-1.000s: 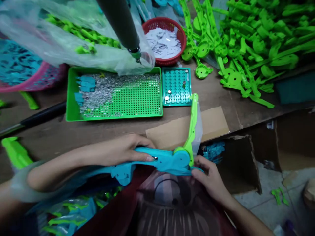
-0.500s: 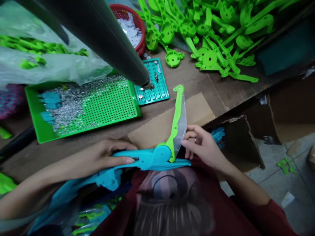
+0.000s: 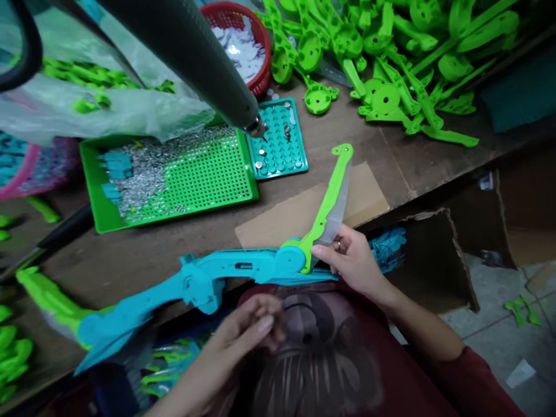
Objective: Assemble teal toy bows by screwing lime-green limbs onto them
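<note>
A long assembly of blue plastic [image 3: 256, 265] lies across the bench edge in front of my body. A green plastic arm [image 3: 328, 205] rises from the round joint at its right end, with a translucent plate along its right side. My right hand [image 3: 354, 258] pinches the lower part of this arm and plate. A second green arm [image 3: 54, 301] sits at the assembly's left end. My left hand [image 3: 256, 327] is off the assembly, below its middle, with fingers curled and thumb bent in. Whether anything small is inside those fingers is hidden.
A dark power screwdriver [image 3: 217, 69] hangs over a teal tray [image 3: 278, 136]. Left of it stands a green basket [image 3: 208, 174] of screws and blue pieces. Behind are a red basket [image 3: 260, 46] of white pieces and heaped green parts [image 3: 386, 98]. Cardboard [image 3: 278, 220] lies on the bench.
My left hand has let go of the blue body and moved down and right, toward my chest. My right hand has shifted slightly onto the green arm's base. The view has turned a little left.
</note>
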A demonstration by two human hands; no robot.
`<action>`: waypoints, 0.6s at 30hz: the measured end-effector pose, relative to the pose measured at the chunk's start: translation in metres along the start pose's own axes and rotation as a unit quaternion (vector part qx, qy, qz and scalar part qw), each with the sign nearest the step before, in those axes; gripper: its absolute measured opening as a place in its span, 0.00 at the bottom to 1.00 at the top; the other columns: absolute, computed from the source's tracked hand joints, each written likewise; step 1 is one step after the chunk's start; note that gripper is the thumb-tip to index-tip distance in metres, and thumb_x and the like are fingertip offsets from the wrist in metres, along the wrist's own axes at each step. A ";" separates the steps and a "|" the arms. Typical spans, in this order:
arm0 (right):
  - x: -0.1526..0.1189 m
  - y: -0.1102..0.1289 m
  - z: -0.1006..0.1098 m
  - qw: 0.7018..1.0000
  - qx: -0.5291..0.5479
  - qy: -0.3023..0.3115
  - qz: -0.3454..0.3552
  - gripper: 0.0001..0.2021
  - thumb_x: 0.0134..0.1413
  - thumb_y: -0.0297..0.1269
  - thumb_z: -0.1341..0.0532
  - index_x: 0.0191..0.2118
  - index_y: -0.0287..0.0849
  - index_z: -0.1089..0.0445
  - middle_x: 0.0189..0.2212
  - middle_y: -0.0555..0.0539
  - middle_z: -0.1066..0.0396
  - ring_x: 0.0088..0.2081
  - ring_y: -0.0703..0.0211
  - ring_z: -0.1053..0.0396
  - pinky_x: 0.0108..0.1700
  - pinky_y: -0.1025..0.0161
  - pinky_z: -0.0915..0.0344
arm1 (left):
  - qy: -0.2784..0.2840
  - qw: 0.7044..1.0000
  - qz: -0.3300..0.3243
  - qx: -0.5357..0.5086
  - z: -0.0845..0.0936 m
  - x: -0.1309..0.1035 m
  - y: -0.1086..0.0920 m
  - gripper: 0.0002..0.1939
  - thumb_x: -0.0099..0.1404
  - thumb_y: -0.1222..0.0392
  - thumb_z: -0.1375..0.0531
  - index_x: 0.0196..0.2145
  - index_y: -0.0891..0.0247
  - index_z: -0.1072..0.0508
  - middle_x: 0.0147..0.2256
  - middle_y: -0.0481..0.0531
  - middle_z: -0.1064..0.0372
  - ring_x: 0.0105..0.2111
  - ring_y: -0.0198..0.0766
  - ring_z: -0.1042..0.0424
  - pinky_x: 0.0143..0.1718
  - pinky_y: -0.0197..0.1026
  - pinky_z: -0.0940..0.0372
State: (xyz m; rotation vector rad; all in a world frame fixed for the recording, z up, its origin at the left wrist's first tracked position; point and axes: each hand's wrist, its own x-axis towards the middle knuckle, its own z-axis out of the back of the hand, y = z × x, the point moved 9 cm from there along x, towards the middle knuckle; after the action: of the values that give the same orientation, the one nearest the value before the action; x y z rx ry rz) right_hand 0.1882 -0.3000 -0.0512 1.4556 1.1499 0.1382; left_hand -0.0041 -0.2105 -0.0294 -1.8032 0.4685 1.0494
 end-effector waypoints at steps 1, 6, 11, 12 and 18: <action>-0.002 -0.001 0.001 1.000 -0.002 -0.014 0.000 0.14 0.50 0.44 0.31 0.37 0.40 0.30 0.17 0.60 0.43 0.17 0.72 0.47 0.19 0.71 0.51 | 0.002 0.993 0.024 -0.112 -0.014 0.008 0.014 0.19 0.60 0.41 0.33 0.42 0.56 0.22 0.41 0.52 0.22 0.40 0.43 0.22 0.42 0.42 0.27; -0.021 -0.020 0.005 0.998 0.001 -0.062 -0.007 0.15 0.49 0.45 0.29 0.35 0.43 0.33 0.19 0.59 0.37 0.17 0.71 0.44 0.19 0.71 0.47 | -0.030 0.946 -0.057 -0.317 -0.044 0.048 0.026 0.26 0.53 0.43 0.27 0.45 0.61 0.20 0.44 0.57 0.20 0.54 0.52 0.26 0.59 0.54 0.34; -0.040 -0.041 0.007 0.996 0.015 -0.082 -0.025 0.15 0.49 0.44 0.29 0.34 0.43 0.33 0.17 0.59 0.36 0.17 0.71 0.41 0.19 0.72 0.44 | -0.074 0.942 -0.081 -0.317 -0.038 0.041 0.037 0.23 0.50 0.46 0.25 0.39 0.62 0.19 0.42 0.56 0.19 0.48 0.53 0.23 0.58 0.55 0.33; -0.041 -0.045 0.006 0.996 0.020 -0.081 -0.031 0.16 0.49 0.44 0.28 0.34 0.43 0.33 0.18 0.59 0.36 0.17 0.71 0.40 0.19 0.72 0.44 | -0.086 0.947 -0.082 -0.298 -0.035 0.038 0.041 0.22 0.50 0.46 0.25 0.38 0.63 0.18 0.41 0.56 0.19 0.47 0.53 0.23 0.57 0.55 0.33; -0.041 -0.052 0.002 0.997 0.032 -0.064 -0.040 0.16 0.47 0.44 0.28 0.36 0.43 0.32 0.21 0.57 0.31 0.18 0.70 0.36 0.21 0.72 0.38 | -0.076 0.965 -0.062 -0.244 -0.028 0.036 0.053 0.22 0.53 0.46 0.27 0.40 0.64 0.19 0.44 0.57 0.20 0.46 0.52 0.22 0.55 0.55 0.31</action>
State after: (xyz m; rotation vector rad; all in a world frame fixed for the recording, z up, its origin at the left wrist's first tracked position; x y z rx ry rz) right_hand 0.1401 -0.3411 -0.0729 1.4497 1.1142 -0.0477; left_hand -0.0088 -0.2549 -0.0834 -2.1242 -0.0045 1.2810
